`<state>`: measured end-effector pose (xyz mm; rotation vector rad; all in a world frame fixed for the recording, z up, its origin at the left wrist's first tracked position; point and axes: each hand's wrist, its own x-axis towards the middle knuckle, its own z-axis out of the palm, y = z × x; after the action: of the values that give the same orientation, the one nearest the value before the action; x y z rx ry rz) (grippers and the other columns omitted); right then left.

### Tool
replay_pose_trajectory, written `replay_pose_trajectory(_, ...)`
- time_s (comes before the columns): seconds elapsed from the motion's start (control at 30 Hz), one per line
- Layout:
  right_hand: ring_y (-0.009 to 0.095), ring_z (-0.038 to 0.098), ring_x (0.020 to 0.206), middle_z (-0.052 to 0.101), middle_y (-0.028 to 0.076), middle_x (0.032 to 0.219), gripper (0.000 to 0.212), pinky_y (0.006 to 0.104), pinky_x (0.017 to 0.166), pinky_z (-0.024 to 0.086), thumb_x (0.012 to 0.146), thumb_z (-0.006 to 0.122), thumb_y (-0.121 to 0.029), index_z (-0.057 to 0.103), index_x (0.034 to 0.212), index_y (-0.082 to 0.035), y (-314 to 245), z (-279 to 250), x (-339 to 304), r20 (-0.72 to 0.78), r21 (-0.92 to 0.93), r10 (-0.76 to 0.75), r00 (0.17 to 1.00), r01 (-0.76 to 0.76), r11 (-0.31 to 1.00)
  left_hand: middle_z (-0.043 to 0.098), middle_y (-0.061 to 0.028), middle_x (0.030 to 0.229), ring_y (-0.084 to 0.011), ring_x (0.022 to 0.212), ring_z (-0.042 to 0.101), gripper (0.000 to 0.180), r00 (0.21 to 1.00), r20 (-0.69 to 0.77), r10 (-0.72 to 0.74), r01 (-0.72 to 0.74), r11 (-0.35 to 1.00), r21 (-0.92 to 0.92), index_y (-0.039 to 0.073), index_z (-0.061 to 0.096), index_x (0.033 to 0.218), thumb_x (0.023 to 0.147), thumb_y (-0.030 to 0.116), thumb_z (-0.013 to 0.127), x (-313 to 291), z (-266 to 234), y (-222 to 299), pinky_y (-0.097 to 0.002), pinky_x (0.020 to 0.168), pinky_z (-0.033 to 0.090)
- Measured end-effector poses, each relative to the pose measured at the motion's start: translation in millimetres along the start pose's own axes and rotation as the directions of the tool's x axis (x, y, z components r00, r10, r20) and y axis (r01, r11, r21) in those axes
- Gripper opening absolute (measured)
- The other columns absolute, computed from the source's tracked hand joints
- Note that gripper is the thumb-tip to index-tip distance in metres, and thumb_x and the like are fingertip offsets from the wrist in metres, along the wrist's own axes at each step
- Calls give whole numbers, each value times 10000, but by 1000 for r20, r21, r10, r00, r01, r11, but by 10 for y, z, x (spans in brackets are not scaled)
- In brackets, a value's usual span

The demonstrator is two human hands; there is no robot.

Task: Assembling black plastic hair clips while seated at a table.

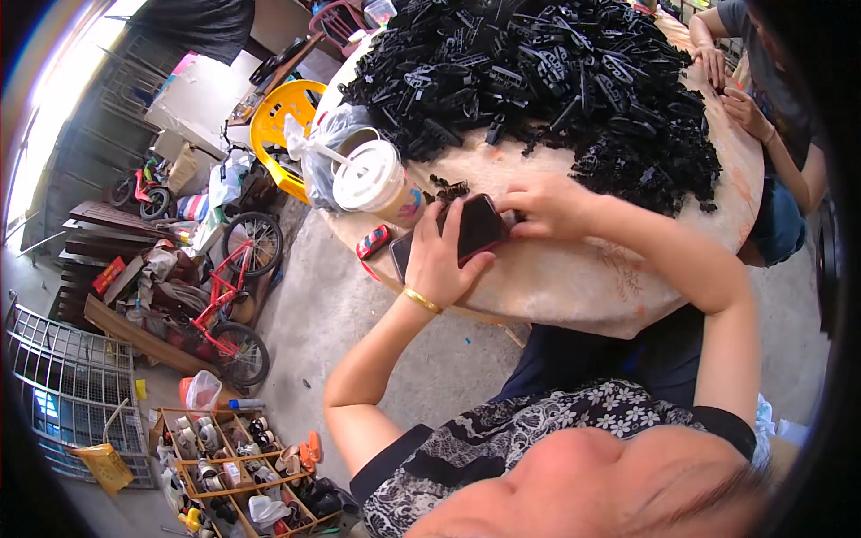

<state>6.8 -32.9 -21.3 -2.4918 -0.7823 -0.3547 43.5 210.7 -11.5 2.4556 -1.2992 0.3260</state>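
Observation:
A dark smartphone [479, 229] with a reddish edge lies at the near left side of the round table [556, 287]. My left hand [439, 260], with a gold bangle at the wrist, lies across it, fingers over the screen and thumb at the near edge. At the phone's right end, my right hand [549, 206] has its fingers bent together around the edge; their tips are partly hidden. Just beyond the phone sit a few small black pieces [447, 188]. A lidded plastic cup [377, 182] with a straw stands behind my left hand, and a small red toy car [373, 242] sits to its left.
A large heap of black plastic clips [538, 81] covers the far part of the table. Across at the right, another person's hands [740, 106] rest near the heap. Left of the table are a yellow chair [278, 134], a red bicycle [218, 305] and a shoe rack [238, 484].

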Motion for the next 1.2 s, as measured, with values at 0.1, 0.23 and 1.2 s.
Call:
replay_pose_trajectory(0.1, 309, 568, 916, 600, 105, 913, 210, 393, 780, 473, 709, 681, -190, 660, 884, -76, 208, -194, -67, 8, -74, 3, 1000, -3, 997, 451, -229, 1229, -412, 1124, 451, 774, 992, 12, 129, -127, 986, -107, -3, 420, 1309, 702, 357, 736, -102, -59, 18, -455, 980, 374)
replay_pose_trajectory(0.23, 306, 534, 1038, 592, 129, 1055, 331, 386, 872, 456, 691, 686, -186, 639, 993, -59, 186, -59, 351, -137, -57, -85, 987, 78, 995, 462, -204, 1234, -398, 1127, 455, 767, 968, 42, 248, -240, 960, -144, 10, 450, 1295, 671, 338, 751, -193, -152, 6, -457, 984, 378)
replay_pose_trajectory(1.2, 312, 500, 1089, 568, 108, 1125, 364, 435, 891, 436, 760, 596, -145, 641, 1121, -139, 158, 595, 1466, 43, -87, 176, 983, -172, 981, 471, -108, 1226, -209, 1070, 512, 606, 647, -534, -544, 178, 789, -588, 3, 402, 1251, 753, 89, 737, -140, -263, -474, -335, 916, 438)
